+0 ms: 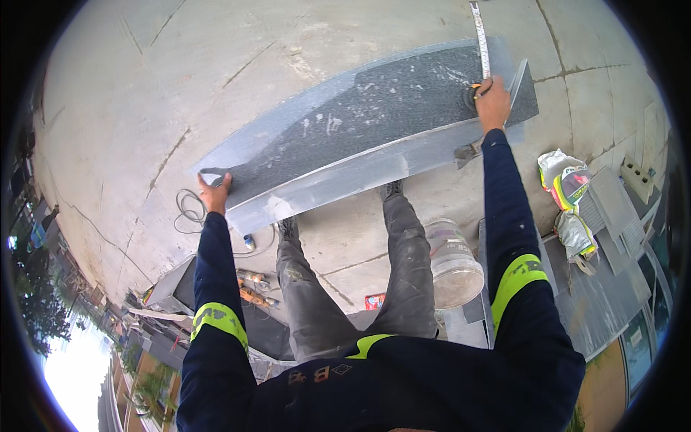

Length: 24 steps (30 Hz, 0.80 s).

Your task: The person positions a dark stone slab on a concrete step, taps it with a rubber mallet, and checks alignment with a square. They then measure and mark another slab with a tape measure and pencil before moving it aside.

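A long dark-grey stone slab (374,108) with pale dusty patches lies across the floor in front of my feet. A light-grey strip (338,173) runs along its near side. My right hand (493,106) is closed round a tape measure (471,95) over the slab's right end. The tape's white blade (480,39) extends away past the far edge. Beside that hand stands a thin, straight pale piece (517,85), slanting. My left hand (214,193) touches the slab's left end, thumb and finger spread apart; its other fingers are hard to make out.
A whitish bucket (455,263) stands right of my legs. Below my right hand lies a brush-like tool (466,155). Torn bags (565,180) and stacked tiles (612,209) are at right. Orange power tools (255,291), a cable (188,210) and a small bottle (249,241) lie at left.
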Each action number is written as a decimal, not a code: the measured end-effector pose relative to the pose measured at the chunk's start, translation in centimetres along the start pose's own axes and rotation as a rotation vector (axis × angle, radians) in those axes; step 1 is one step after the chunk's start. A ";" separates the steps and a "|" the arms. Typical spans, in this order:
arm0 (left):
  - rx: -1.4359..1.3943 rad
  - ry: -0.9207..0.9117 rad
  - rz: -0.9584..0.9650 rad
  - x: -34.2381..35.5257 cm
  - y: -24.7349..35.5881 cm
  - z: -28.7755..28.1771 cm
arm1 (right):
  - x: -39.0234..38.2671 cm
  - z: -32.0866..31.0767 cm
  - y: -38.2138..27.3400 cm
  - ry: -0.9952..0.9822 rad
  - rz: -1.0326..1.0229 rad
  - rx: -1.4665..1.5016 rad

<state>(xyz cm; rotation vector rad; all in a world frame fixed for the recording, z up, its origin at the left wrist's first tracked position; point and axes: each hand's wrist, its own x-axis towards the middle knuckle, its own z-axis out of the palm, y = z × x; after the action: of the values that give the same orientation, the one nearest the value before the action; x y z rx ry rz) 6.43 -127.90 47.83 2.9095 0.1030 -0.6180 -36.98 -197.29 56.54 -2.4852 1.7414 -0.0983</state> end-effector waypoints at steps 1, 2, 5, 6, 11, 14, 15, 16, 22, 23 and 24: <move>0.031 -0.044 -0.018 -0.5 0.1 -0.4 | -0.3 -0.4 0.7 0.012 -0.021 0.073; 0.016 -0.090 0.021 -0.7 0.5 -1.0 | -0.8 -1.0 1.2 0.054 -0.086 0.162; 0.015 -0.134 0.240 -0.4 2.1 -3.4 | -4.7 -3.6 2.2 0.145 -0.101 0.365; 0.080 -0.058 0.332 -0.1 2.8 -4.3 | -7.1 -4.6 2.0 0.183 -0.026 0.413; 0.350 -0.255 0.677 4.1 6.7 -8.7 | -28.5 -7.1 -6.5 0.060 0.429 0.998; 0.096 -0.201 0.827 5.7 6.3 -10.2 | -44.3 -8.6 -15.6 -0.147 0.607 1.199; 0.129 -0.217 0.784 6.3 5.4 -10.8 | -48.9 -8.5 -19.1 -0.104 0.683 1.121; 0.121 -0.265 0.787 6.7 4.6 -11.2 | -53.4 -8.5 -22.6 -0.157 0.767 1.194; 0.025 -0.220 0.917 9.1 2.0 -10.8 | -64.4 -4.4 -40.5 -0.443 0.700 1.231; 0.065 -0.247 0.892 9.2 2.0 -10.4 | -65.1 -3.8 -42.5 -0.447 0.681 1.161; 0.074 -0.247 0.925 9.4 2.1 -10.2 | -65.9 -3.1 -44.6 -0.470 0.705 1.227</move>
<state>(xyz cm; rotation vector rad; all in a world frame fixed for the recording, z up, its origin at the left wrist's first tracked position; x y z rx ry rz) 19.24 -127.90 53.46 2.4855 -1.2179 -0.7648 -18.22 -120.37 65.61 -0.9040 1.4976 -0.3480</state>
